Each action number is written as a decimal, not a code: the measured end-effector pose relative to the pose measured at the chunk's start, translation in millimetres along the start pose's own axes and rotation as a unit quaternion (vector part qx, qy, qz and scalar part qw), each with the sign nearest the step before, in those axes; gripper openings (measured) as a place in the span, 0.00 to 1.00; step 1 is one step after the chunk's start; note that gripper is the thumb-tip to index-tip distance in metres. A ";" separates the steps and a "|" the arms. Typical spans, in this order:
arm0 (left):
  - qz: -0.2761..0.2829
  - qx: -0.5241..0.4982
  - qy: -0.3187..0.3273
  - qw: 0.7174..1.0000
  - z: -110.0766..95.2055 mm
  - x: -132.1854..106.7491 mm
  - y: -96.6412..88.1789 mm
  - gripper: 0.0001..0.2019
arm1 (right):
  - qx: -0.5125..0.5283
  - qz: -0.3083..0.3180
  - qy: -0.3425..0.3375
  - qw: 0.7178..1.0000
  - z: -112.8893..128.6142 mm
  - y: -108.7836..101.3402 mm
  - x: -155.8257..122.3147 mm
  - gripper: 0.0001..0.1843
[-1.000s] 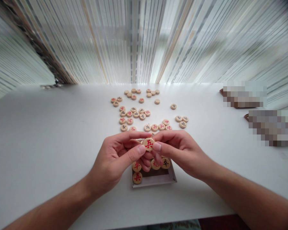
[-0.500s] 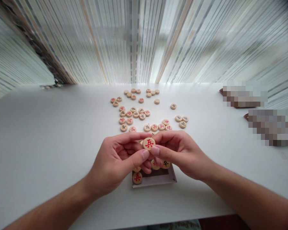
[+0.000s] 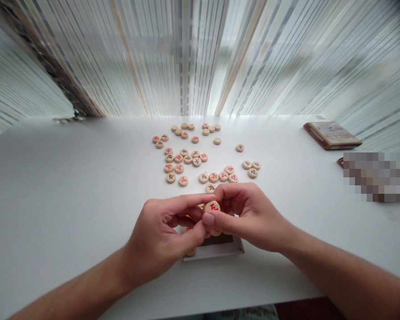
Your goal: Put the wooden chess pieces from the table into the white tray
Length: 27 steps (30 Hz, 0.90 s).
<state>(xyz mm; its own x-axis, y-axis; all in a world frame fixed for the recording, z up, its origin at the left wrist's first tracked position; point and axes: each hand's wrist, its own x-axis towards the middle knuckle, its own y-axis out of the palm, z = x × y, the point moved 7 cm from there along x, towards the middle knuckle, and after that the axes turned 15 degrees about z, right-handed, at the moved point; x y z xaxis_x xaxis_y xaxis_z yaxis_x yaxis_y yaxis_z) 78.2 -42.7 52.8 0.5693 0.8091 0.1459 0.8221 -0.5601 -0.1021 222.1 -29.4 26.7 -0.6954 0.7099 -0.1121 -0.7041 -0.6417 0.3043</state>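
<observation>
A round wooden Chinese chess piece (image 3: 212, 207) with a red character is held up between my two hands, face towards me and partly covered. My right hand (image 3: 253, 218) pinches it, thumb across its lower front. My left hand (image 3: 166, 226) is closed around it from the other side, its index finger along the top edge and its thumb below. Directly under my hands is a shallow open box (image 3: 216, 253), largely hidden, with some pieces in it, among them a piece (image 3: 216, 231) with a red mark.
Several loose chess pieces (image 3: 187, 158), some red, some black, some blank side up, lie scattered beyond my hands on the white table (image 3: 86, 186). At the right is a flat brown-edged box (image 3: 333, 134), with a pixelated object nearer. A striped string curtain (image 3: 160, 58) hangs behind.
The piece has turned between my fingers and moved slightly down and right, so its character is tilted and partly covered. My left thumb has slid down behind my right thumb.
</observation>
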 end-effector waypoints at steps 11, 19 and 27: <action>0.014 0.012 0.022 1.000 0.3 -0.3 1.9 0.16 | -0.030 0.022 -0.032 0.999 8.6 -0.3 -1.6 0.22; 0.009 -0.047 0.024 0.999 3.1 -0.9 -2.8 0.16 | 0.007 0.030 -0.024 0.999 8.4 0.1 -1.4 0.18; -0.020 0.048 0.047 0.998 -1.7 -2.7 -7.1 0.15 | 0.032 0.037 -0.004 0.999 3.0 2.9 -0.1 0.23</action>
<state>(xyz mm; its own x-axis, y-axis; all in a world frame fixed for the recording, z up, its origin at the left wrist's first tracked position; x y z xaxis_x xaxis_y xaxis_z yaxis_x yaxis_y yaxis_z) 70.9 -41.1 54.9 0.5376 0.8075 0.2428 0.8427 -0.5044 -0.1883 220.6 -30.5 30.4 -0.7436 0.6639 -0.0792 -0.6401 -0.6727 0.3711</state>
